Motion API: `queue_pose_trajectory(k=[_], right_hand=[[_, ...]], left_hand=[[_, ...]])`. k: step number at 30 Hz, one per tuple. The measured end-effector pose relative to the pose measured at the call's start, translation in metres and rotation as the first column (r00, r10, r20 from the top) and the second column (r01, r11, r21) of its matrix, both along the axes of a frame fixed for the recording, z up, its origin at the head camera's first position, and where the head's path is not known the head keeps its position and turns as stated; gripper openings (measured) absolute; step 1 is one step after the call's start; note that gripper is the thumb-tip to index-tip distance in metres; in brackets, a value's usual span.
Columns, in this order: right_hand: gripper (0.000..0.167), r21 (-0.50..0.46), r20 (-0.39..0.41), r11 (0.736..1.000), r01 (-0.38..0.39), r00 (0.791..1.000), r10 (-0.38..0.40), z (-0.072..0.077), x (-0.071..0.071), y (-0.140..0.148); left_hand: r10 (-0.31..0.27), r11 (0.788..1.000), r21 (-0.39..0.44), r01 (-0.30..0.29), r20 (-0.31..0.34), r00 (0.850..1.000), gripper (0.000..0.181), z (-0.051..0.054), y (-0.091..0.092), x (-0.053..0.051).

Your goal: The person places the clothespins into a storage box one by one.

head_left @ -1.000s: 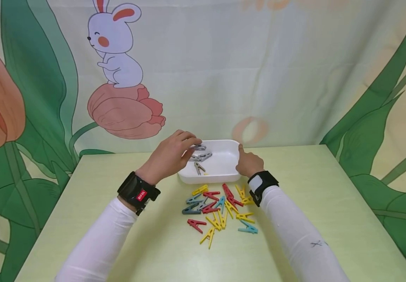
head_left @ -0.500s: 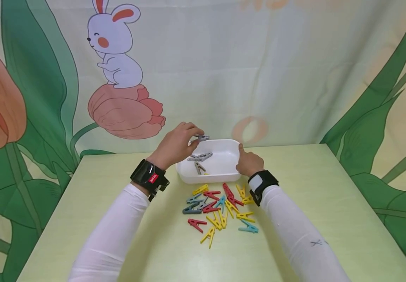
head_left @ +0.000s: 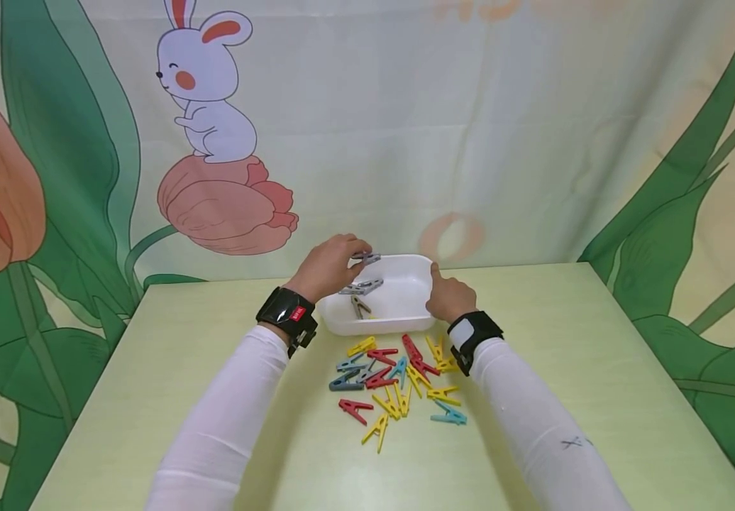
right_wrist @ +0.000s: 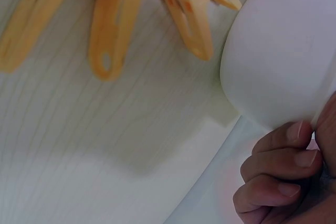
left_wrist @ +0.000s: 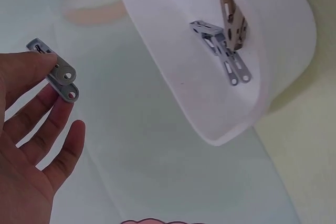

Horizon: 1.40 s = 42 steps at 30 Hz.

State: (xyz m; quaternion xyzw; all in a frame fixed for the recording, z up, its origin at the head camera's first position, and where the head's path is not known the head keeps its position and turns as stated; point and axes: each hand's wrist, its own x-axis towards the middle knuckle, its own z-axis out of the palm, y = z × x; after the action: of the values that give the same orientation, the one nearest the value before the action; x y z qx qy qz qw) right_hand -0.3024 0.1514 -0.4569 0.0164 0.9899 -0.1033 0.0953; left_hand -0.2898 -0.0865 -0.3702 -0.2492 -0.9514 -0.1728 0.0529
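Observation:
In the head view, my left hand [head_left: 329, 268] pinches a grey clothespin [head_left: 370, 257] between thumb and fingers, over the back left rim of a white plastic tub [head_left: 387, 326]. The left wrist view shows this clothespin [left_wrist: 65, 77] held in the air, apart from the tub. Inside the tub lie a grey clothespin [left_wrist: 223, 56] and a brownish-grey one [left_wrist: 233, 22], plus a small bit of yellow. My right hand [head_left: 450, 297] grips the tub's right rim; in the right wrist view its curled fingers [right_wrist: 278, 163] press against the outer wall.
In front of the tub, several loose clothespins are scattered on the pale table [head_left: 169, 369]: red [head_left: 355, 409], yellow [head_left: 377, 431], light blue [head_left: 449, 414] and dark blue-grey [head_left: 345, 382]. A printed curtain [head_left: 355, 142] hangs right behind the table's far edge.
My left hand has risen with the grey clothespin, then sunk slightly, shifting a little to the right. The right hand stays on the tub, and the loose clothespins lie unchanged.

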Motion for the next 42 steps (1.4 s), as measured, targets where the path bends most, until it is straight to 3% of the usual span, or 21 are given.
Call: queue_pose_trajectory(k=[12, 15, 19, 22, 31, 42], right_hand=[[0.081, -0.003, -0.005, 1.000, 0.002, 1.000, -0.002, 0.001, 0.002, -0.003], [0.081, -0.003, -0.004, 1.000, -0.001, 1.000, 0.001, 0.001, 0.002, -0.003], [0.081, -0.005, 0.000, 1.000, -0.005, 1.000, 0.005, 0.001, 0.002, -0.003], [0.081, -0.006, 0.002, 1.000, -0.007, 1.000, 0.007, 0.001, 0.001, -0.003], [0.082, -0.011, -0.008, 1.000, 0.006, 1.000, -0.006, -0.004, -0.002, -0.001], [0.081, -0.015, -0.013, 1.000, 0.000, 1.000, 0.000, -0.003, -0.003, 0.001]], left_hand=[[0.031, 1.000, -0.004, -0.031, 0.040, 0.999, 0.032, -0.020, -0.006, -0.009], [0.053, 0.998, -0.022, -0.051, 0.111, 0.992, 0.045, -0.024, -0.008, -0.011], [0.084, 0.992, -0.107, -0.060, 0.236, 0.968, 0.076, -0.031, -0.010, -0.011], [0.090, 0.987, -0.155, -0.049, 0.272, 0.958, 0.087, -0.033, -0.011, -0.009], [0.057, 0.994, -0.103, -0.036, 0.203, 0.978, 0.090, -0.031, -0.014, 0.001], [-0.024, 0.997, -0.067, 0.030, 0.075, 0.997, 0.087, -0.017, -0.023, 0.037]])
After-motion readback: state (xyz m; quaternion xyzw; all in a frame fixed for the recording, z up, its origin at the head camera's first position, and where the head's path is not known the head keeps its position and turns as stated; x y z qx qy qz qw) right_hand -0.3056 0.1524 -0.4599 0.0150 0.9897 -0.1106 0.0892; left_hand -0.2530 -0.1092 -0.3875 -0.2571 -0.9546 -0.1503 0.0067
